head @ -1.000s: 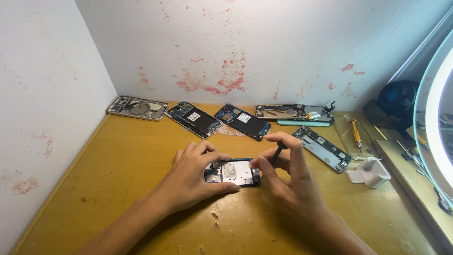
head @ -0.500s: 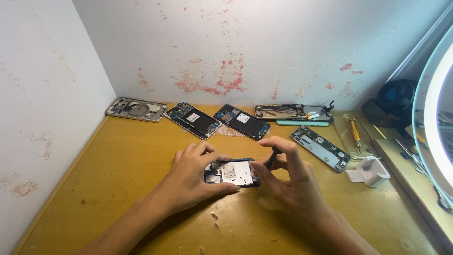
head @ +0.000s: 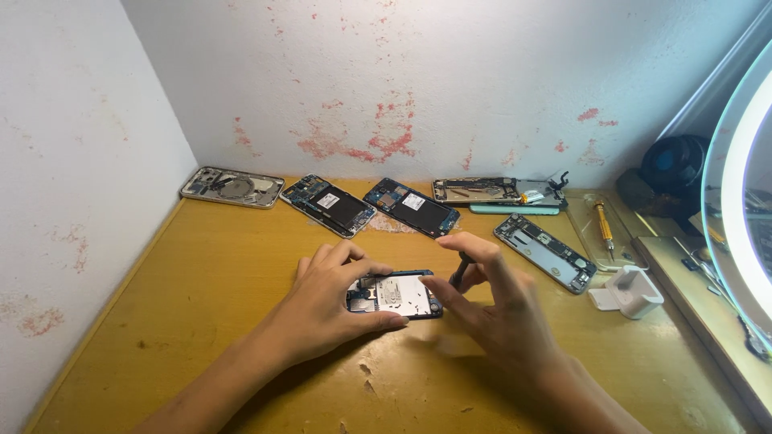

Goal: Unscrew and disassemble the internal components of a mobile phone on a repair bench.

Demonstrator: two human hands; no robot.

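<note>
A row of opened phones is lying along the back of the yellow wooden counter [head: 201, 265], near the stained white wall: a silver-framed phone shell with a round coil [head: 232, 186] at the far left, then a dark opened phone with a black battery [head: 328, 206], a second dark opened phone with a white label [head: 411, 207], and a long opened phone resting on a pale teal case [head: 503, 194]. Further right, a slim grey opened phone with exposed boards [head: 545, 251] is lying at an angle, a yellow-handled screwdriver [head: 603, 225] is resting on a clear tray, and a small white plastic stand [head: 628, 291] is sitting near the lit ring lamp [head: 736, 201]. None of these is lying between the hands and their work. The left hand [head: 326, 309] is curling around the small opened phone with a silver metal plate [head: 395, 295], thumb and fingers gripping its near and far edges, holding it flat on the counter. The right hand [head: 494, 309], blurred, is pinching a thin dark tool [head: 460, 271] between thumb and forefinger, just beside the phone's right end.
</note>
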